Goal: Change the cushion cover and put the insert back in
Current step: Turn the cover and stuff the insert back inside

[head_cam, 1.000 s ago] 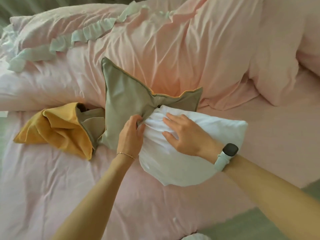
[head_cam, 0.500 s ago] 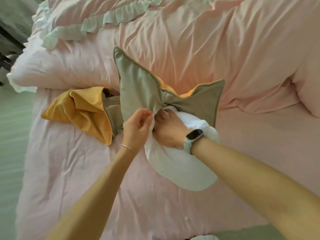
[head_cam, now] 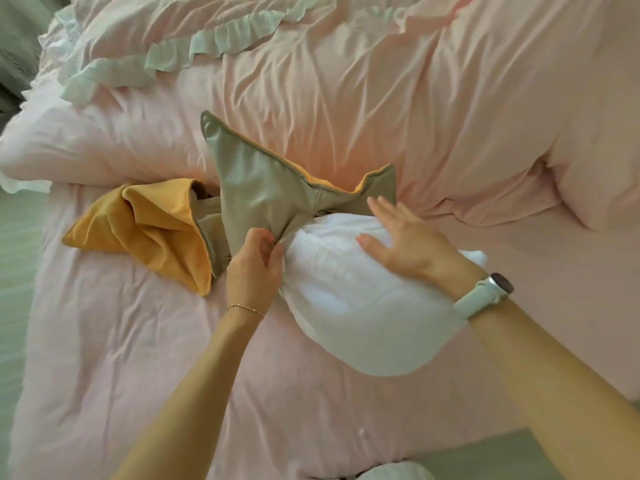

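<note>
While left hand (head_cam: pixel 254 268) pinches cover (head_cam: pixel 263 195) | right hand (head_cam: pixel 408 244) flat, released, on insert (head_cam: pixel 346 299)

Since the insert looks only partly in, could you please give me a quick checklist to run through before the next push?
1. Cover opening held: ok. The left hand pinches the edge of the grey-green cushion cover at its mouth.
2. Pushing hand placed: ok. The right hand lies flat and open on the white insert.
3. Insert inside the cover: not ok. Most of it bulges outside; only its far end enters the mouth.
4. Cover corners filled: not ok. Both far corners are flat and empty.
5. Zip clear of the fabric: cannot tell.
6. Old yellow cover out of the way: ok, lying to the left on the pink duvet.
</note>
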{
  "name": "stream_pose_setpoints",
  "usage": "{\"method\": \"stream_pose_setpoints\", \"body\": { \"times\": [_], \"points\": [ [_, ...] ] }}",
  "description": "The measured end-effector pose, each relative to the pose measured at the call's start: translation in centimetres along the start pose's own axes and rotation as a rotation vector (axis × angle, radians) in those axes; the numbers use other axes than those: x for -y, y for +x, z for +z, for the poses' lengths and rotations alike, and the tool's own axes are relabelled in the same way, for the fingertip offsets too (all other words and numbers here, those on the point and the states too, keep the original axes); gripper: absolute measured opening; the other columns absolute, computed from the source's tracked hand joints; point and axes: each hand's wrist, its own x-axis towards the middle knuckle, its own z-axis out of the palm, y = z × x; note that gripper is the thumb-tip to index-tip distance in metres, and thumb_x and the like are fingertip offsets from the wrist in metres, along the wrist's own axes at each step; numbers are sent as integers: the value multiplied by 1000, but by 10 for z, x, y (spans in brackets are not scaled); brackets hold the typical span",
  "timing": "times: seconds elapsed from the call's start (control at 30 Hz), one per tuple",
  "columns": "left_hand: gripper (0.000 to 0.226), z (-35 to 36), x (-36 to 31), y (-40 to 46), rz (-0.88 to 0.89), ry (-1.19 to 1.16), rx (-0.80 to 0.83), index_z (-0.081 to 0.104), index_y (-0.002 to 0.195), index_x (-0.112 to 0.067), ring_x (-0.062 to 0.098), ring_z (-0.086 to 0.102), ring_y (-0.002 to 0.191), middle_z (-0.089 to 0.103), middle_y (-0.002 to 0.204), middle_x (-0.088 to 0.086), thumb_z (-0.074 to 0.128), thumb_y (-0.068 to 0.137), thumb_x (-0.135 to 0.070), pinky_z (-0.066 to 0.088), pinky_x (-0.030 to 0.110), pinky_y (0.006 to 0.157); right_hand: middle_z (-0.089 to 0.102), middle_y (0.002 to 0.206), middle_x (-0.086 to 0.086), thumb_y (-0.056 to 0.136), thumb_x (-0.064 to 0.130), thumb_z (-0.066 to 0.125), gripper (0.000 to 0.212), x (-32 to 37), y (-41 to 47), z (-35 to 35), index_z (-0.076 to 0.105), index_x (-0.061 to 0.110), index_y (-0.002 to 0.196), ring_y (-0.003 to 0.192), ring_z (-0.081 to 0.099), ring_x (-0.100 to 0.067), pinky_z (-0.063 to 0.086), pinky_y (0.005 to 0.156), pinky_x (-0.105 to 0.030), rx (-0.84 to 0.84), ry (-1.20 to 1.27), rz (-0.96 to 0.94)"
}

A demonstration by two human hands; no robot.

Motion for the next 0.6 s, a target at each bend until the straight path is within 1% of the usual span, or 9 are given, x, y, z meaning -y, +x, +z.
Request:
{"method": "stream_pose_setpoints", "body": {
  "times": [0.1,0.17,0.23,0.3,0.37,0.43,0.5,0.53,0.6],
  "points": [
    [15,-4,-15,0,235,94,-75,59,95,-8,24,51,78,57,88,6,53,85,-18,46,36,71,23,153,8,96,48,35,59,8,-9,16,17,27,148,140,22,-12,17,113,-26,202,255,-77],
    [28,-10,-23,8,507,173,-71,60,107,-14,21,46,96,59,103,6,49,84,-27,38,29,82,18,153,11,99,41,33,56,21,-18,28,16,23,148,140,16,-5,9,106,-12,290,336,-164],
    [41,-19,-29,19,630,301,-9,56,121,-21,22,43,115,59,119,3,48,85,-37,33,34,93,16,153,12,100,35,33,52,33,-30,39,20,19,147,139,11,1,3,104,-6,339,403,-261],
    [48,-26,-31,30,567,443,167,50,130,-22,26,46,121,57,126,2,49,87,-43,32,40,97,24,147,15,100,30,36,47,41,-42,55,29,17,144,134,14,6,3,104,-3,326,471,-323],
    [38,-29,-19,34,406,545,346,52,128,-24,29,54,112,62,120,4,49,92,-37,37,36,90,32,142,12,97,35,43,49,43,-50,81,37,13,141,133,18,3,6,105,-2,195,482,-341],
    [24,-35,-7,30,203,426,323,62,111,-21,32,59,97,68,104,7,45,95,-27,42,35,79,33,147,3,87,54,40,67,41,-56,109,38,13,141,137,23,-8,10,110,-12,38,423,-316],
    [21,-42,5,21,89,251,225,66,104,-19,28,61,90,68,94,6,49,94,-27,46,34,77,22,152,1,82,69,40,83,39,-61,131,26,17,146,140,16,-15,10,113,-23,59,364,-208],
    [24,-46,9,14,89,223,241,64,109,-21,24,62,89,68,93,3,54,91,-33,47,33,78,16,154,2,79,75,38,90,39,-64,140,19,20,148,141,10,-15,9,114,-27,101,351,-174],
    [52,-52,16,-3,172,332,405,53,126,-27,18,60,95,65,103,-4,61,81,-51,44,32,85,11,155,2,71,83,23,99,39,-66,151,13,22,148,142,6,-15,9,115,-32,81,326,-172]
  ]
}}
